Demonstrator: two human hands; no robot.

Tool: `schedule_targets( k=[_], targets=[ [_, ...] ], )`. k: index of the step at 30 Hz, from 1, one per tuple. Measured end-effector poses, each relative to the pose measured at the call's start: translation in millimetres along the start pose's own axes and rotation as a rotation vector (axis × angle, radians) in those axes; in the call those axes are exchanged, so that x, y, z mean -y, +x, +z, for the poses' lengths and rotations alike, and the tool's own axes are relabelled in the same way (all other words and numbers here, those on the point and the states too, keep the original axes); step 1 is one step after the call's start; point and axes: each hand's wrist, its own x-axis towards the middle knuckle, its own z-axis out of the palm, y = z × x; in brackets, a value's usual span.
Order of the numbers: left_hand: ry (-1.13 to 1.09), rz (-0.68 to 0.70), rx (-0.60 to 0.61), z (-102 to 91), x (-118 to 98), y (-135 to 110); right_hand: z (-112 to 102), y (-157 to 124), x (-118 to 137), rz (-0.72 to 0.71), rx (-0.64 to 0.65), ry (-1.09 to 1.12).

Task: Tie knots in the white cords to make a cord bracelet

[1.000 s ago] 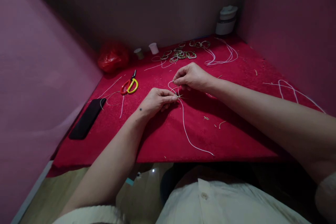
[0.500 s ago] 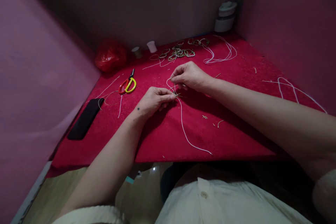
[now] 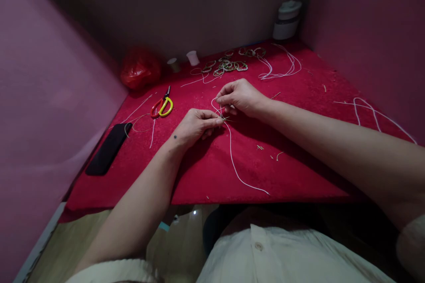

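Observation:
A thin white cord (image 3: 232, 159) lies across the red cloth (image 3: 212, 177) and loops up between my hands. My left hand (image 3: 195, 126) pinches the cord at a small knot near the table's middle. Just beyond it, my right hand (image 3: 241, 96) is closed in a pinch on the cord's loop. The cord's loose tail runs toward me and curls right near the cloth's front edge.
Red-and-yellow scissors (image 3: 161, 106) and a black phone (image 3: 109, 148) lie to the left. At the back are a red bag (image 3: 139, 70), two small cups (image 3: 192, 58), a pile of finished bracelets (image 3: 229, 65), loose white cords (image 3: 282, 68) and a white container (image 3: 287, 20). More cords (image 3: 368, 110) lie at right.
Both hands hold the cord in nearly the same place; the fingers shift only slightly. The view has tilted a little.

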Motion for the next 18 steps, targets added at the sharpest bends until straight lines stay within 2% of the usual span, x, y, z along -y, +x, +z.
schedule_targets(
  k=[7,18],
  targets=[
    [0.000,0.005,0.007,-0.4,0.3,0.6,0.6,-1.7,1.6,0.034,-0.008,0.091],
    [-0.013,0.009,-0.004,0.7,-1.3,-0.5,-0.6,-0.7,-3.0,0.080,0.026,0.019]
  ],
)
